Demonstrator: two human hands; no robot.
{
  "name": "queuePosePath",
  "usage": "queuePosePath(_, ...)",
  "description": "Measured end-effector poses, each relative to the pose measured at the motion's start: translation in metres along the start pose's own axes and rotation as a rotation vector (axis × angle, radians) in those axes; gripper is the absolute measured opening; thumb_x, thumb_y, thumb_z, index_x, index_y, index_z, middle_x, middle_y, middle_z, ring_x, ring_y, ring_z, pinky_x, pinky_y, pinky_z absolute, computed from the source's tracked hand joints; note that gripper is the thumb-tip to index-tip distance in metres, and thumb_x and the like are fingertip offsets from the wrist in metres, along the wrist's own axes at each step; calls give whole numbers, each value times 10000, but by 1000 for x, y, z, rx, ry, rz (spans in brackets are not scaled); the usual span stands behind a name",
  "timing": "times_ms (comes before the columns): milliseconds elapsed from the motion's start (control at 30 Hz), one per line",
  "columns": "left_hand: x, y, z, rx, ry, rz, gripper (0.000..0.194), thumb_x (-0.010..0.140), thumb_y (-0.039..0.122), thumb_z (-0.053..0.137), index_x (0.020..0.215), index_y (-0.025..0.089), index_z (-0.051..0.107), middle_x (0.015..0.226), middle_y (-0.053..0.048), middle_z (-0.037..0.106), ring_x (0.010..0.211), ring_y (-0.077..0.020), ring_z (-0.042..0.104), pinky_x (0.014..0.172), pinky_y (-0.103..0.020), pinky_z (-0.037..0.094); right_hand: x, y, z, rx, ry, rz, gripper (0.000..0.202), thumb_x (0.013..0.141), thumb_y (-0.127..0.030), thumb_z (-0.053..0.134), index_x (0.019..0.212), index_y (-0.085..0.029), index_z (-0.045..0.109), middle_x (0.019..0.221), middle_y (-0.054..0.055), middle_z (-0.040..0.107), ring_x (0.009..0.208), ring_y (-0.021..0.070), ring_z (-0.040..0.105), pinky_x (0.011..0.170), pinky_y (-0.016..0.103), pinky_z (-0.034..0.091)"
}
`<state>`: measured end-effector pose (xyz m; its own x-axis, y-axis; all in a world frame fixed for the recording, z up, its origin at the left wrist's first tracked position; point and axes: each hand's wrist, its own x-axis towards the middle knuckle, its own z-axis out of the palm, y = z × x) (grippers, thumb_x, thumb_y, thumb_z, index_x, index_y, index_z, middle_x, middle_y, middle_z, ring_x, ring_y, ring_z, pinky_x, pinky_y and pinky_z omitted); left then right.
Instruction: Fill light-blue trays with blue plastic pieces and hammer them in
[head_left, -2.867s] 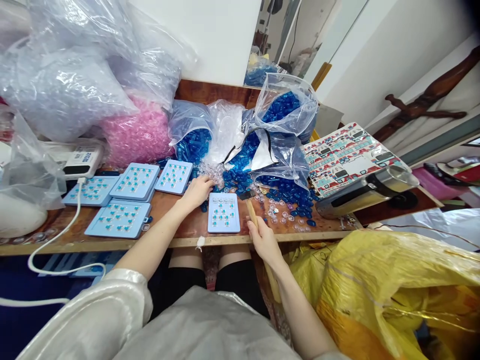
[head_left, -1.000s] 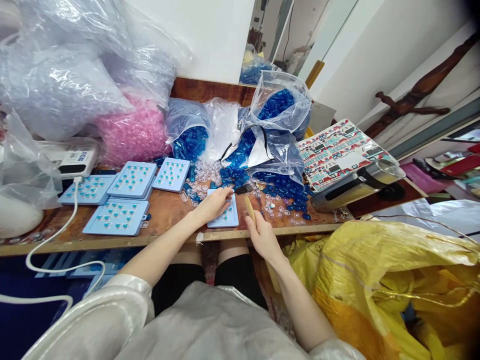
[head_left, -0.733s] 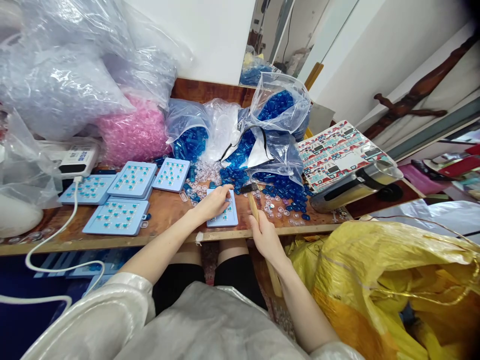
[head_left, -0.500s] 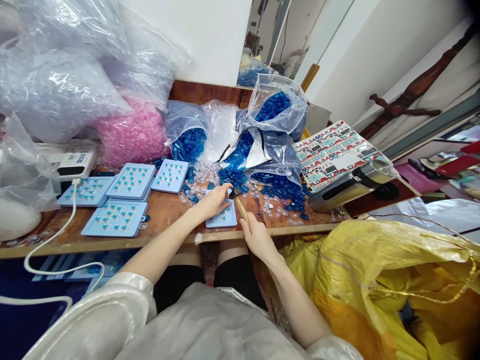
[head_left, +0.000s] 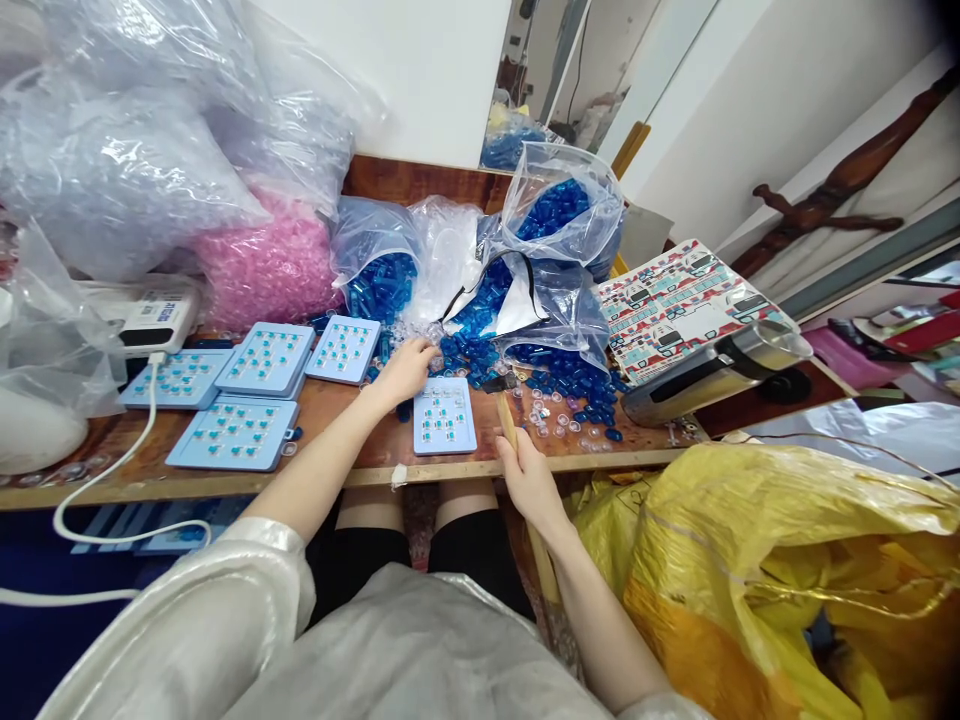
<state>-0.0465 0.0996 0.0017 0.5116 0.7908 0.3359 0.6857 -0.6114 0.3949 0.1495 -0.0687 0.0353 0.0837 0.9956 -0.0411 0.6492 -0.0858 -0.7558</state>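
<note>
My right hand (head_left: 529, 478) grips the wooden handle of a small hammer (head_left: 507, 415). Its dark head is over the loose pieces, right of a light-blue square plastic board (head_left: 444, 446). That board lies flat near the table's front edge, bearing small teal pieces and clear bits. Left of and beyond it, my left hand (head_left: 405, 372) is down at a heap of small clear plastic pieces (head_left: 405, 334). Its fingers are bent together; what they hold, if anything, is hidden. Loose blue plastic pieces (head_left: 566, 387) are scattered past the hammer head.
Other light-blue boards (head_left: 232, 434) lie to the left, near a white cable (head_left: 135, 450). Bags of blue pieces (head_left: 381, 285) and a pink-filled bag (head_left: 266, 265) stand behind. A steel flask (head_left: 712, 375) lies at right, above a yellow sack (head_left: 697, 540).
My left hand has moved off the board, left and away, to the clear pieces. The hammer in my right hand has shifted right, leaving the board uncovered.
</note>
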Motion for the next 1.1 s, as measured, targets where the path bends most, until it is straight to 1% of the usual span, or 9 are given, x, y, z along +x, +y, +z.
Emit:
queuePosePath(100,9,-17,-1,80,-68,-55,242,754,25,404,845,130,603,926,-99,566,924,-205,540,836,-342,444,-2,-1,-2,-1,0,8,332,879,-375,330,1043,-175,538,733,31,641,655,184,595,646,280,437)
queuePosePath(167,7,-14,-6,50,-35,-84,166,769,75,447,817,129,597,867,-89,571,877,-198,555,813,-331,451,-2,-1,-2,3,1,0,334,876,-375,337,1043,-170,542,746,35,640,664,182,593,647,276,436)
queuePosePath(267,-13,7,-17,-126,24,-117,107,785,190,519,856,137,578,853,-58,596,806,-172,570,773,-305,462,-3,1,-2,12,-4,-8,338,878,-380,340,1053,-174,544,753,33,642,667,182,592,633,271,431)
queuePosePath(367,-39,32,-26,-285,-14,-90,159,813,285,515,894,153,551,842,-27,606,746,-142,569,715,-270,470,-2,4,0,31,-13,-10,339,884,-387,340,1062,-179,539,770,31,647,678,182,595,635,270,429)
queuePosePath(500,-57,49,-26,-138,-104,46,116,825,199,476,906,148,542,921,-68,581,881,-176,543,793,-307,452,-2,4,3,38,-17,-22,333,885,-383,345,1054,-174,540,806,42,648,710,181,600,674,278,433)
queuePosePath(733,-42,61,-32,164,-273,203,226,808,48,423,979,144,534,841,-97,592,880,-224,533,806,-354,417,-5,2,4,64,-49,-9,350,882,-395,338,1072,-168,524,691,26,608,655,187,589,597,271,433)
queuePosePath(833,-33,60,-30,115,-324,177,261,783,43,465,1016,153,508,762,-65,592,805,-221,560,741,-324,420,-7,5,3,72,-44,-2,360,883,-403,331,1083,-173,521,664,16,594,630,184,580,571,267,430)
queuePosePath(933,-27,53,-25,-18,-336,92,267,752,90,546,1004,168,502,808,-45,604,784,-193,576,691,-273,424,-7,7,3,76,-41,8,364,881,-408,333,1078,-171,526,657,14,592,618,181,577,562,265,430)
queuePosePath(1100,-27,46,-19,-64,-296,135,43,789,198,566,814,163,571,803,-46,609,825,-190,561,741,-284,424,-7,4,2,58,-74,9,357,881,-401,336,1079,-174,526,630,4,585,601,178,576,577,264,429)
